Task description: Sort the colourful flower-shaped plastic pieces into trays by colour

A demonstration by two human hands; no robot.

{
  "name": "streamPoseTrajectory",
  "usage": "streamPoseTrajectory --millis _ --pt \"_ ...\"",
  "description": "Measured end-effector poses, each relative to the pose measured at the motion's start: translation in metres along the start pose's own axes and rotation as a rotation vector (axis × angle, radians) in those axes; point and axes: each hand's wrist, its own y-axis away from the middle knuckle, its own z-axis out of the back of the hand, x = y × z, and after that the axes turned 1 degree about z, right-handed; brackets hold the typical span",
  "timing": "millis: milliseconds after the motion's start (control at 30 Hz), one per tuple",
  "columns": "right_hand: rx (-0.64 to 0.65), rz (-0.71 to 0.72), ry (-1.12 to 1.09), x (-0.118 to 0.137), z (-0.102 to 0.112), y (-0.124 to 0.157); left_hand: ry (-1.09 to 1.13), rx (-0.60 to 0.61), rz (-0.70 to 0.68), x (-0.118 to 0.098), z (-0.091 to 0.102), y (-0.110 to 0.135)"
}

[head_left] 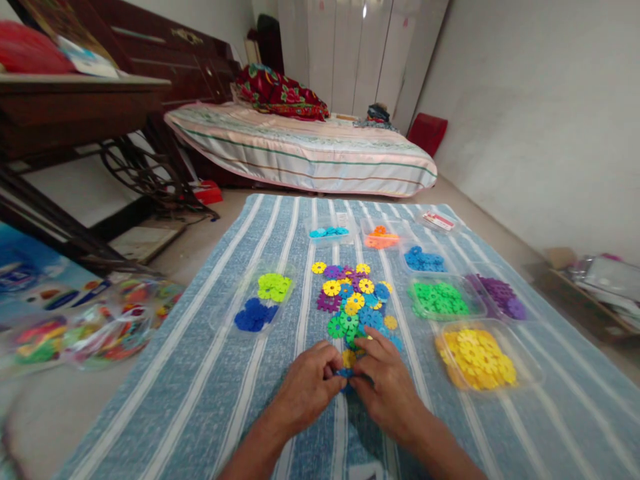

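My left hand (313, 375) and my right hand (384, 373) meet at the near side of a loose pile of plastic snowflake discs (356, 301). Between my fingertips is a blue snowflake disc (345, 381), partly covered by them; both hands pinch it. A yellow snowflake disc (349, 359) shows just beyond it, and I cannot tell whether the two are joined. Yellow, purple, green and blue discs make up the pile. My right index finger reaches out over its near edge.
Clear tubs of sorted discs surround the pile: yellow (477, 360), green (443, 299), purple (500, 297), blue (424, 260), orange (381, 239) and light blue (329, 233). One tub at left holds lime discs (275, 287) and dark blue discs (255, 315). A striped cloth (200, 373) lies underneath.
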Motion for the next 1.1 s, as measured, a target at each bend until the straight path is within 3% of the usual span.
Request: streamPoseTrajectory --millis 167,333,433,533,600,767,900,1100 --pt "-0.178 -0.082 -0.003 -0.028 0.025 -0.007 0.021 -0.034 0.022 -0.001 0.001 -0.002" --pt "-0.400 -0.062 0.222 -0.087 0.078 -0.058 -0.101 -0.103 0.030 -0.006 -0.002 -0.004" --pt "-0.477 -0.157 0.413 -0.120 0.107 -0.092 -0.147 -0.117 0.022 -0.006 -0.004 -0.004" --pt "-0.552 -0.243 0.497 -0.128 0.116 -0.103 -0.145 -0.135 0.005 -0.003 -0.006 -0.005" --pt "-0.532 -0.200 0.474 -0.118 0.107 -0.094 -0.136 -0.164 0.002 -0.001 -0.007 -0.005" --pt "-0.270 0.085 0.255 -0.065 0.054 -0.046 -0.135 -0.241 0.007 0.000 -0.012 -0.005" --pt "-0.127 0.118 0.235 -0.038 0.017 -0.023 -0.142 -0.266 -0.004 0.003 -0.016 -0.006" --pt "-0.052 0.143 0.335 -0.030 -0.013 -0.023 -0.149 -0.266 -0.010 0.004 -0.016 -0.006"
